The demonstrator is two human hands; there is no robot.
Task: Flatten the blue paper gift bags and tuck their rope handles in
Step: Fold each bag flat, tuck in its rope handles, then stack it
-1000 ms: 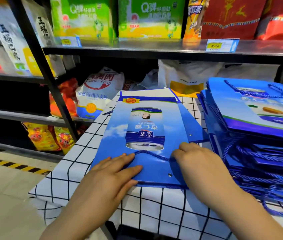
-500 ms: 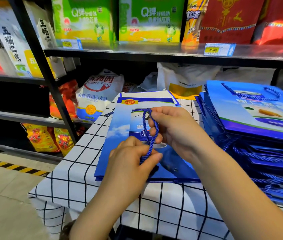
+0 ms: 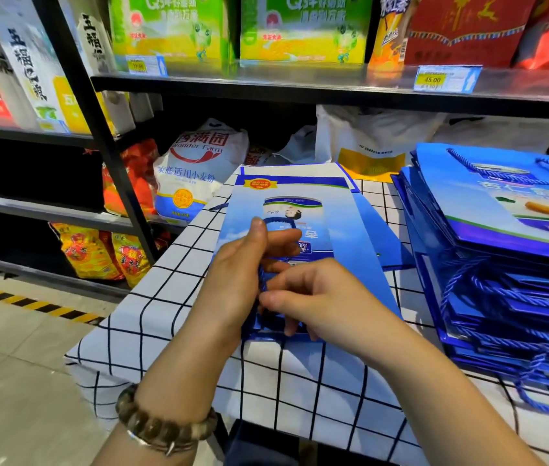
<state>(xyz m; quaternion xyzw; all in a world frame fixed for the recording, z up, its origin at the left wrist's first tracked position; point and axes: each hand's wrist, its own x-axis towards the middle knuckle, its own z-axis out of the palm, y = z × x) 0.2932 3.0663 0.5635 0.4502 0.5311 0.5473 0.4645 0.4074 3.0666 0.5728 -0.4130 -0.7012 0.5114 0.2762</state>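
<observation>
glossy blue paper bag [image 3: 343, 230] lying flat, twisted rope handle [image 3: 279, 220] pinched by both hands

Gift bag [image 3: 350, 237] near edge hidden behind left hand [image 3: 242, 280] and right hand [image 3: 320, 297], rope handle [image 3: 279, 220] mostly covered, bag stack [image 3: 501, 200] cut off at right.

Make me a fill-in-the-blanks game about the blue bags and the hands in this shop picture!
The left hand and the right hand both hold the blue ____ handle.
The stack of blue gift bags sits to the ____ of the flat gift bag.
The beaded bracelet is on the ____ wrist.
The yellow price tag reads ____.
Missing words: rope, right, left, 45.00.
</observation>
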